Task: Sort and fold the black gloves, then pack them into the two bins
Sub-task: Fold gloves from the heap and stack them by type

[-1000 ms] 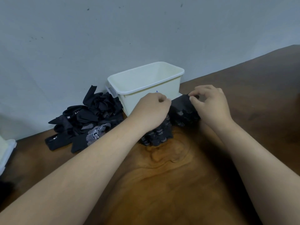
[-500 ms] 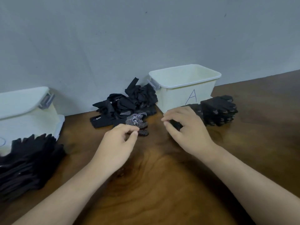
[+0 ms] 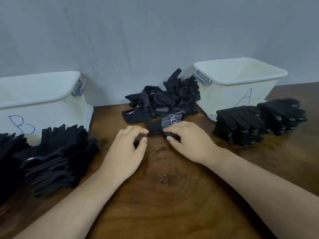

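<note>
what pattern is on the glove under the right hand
The glove is black with small white dots; the head view shows it best.

Empty half a second ago, the right hand (image 3: 188, 140) now grips a black knit glove with white dots (image 3: 170, 121); the left hand (image 3: 127, 149) has come in just left of that grip, by the cuff.
</note>
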